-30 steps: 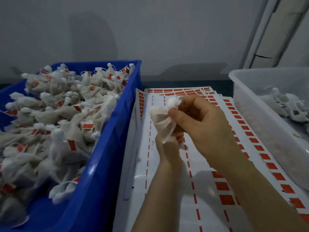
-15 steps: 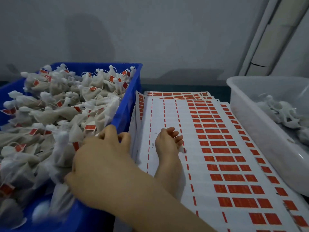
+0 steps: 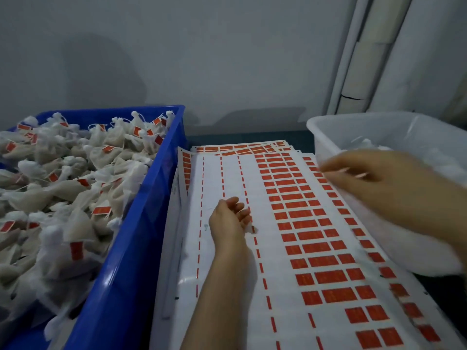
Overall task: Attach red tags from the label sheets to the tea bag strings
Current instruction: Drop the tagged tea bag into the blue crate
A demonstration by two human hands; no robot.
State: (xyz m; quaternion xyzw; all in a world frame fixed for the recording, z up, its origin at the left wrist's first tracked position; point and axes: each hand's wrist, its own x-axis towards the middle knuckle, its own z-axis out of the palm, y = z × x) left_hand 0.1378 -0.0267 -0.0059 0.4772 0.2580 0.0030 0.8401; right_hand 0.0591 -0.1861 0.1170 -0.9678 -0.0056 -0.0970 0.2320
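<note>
Lane over the flat white sheets of red labels (image 3: 227, 173) is open, walled by the tall blue plastic crate (image 3: 141, 223), heaped to its rim with white tea bags (image 3: 75, 173), on my left and the translucent white plastic tub (image 3: 328, 137) on my right. My left hand (image 3: 228, 221) occupies mid-lane.

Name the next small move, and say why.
Probably the right hand dips into the white tub for an untagged tea bag: it hovers, blurred, at the tub's rim, and the left hand rests on the label sheet holding no bag.
</note>
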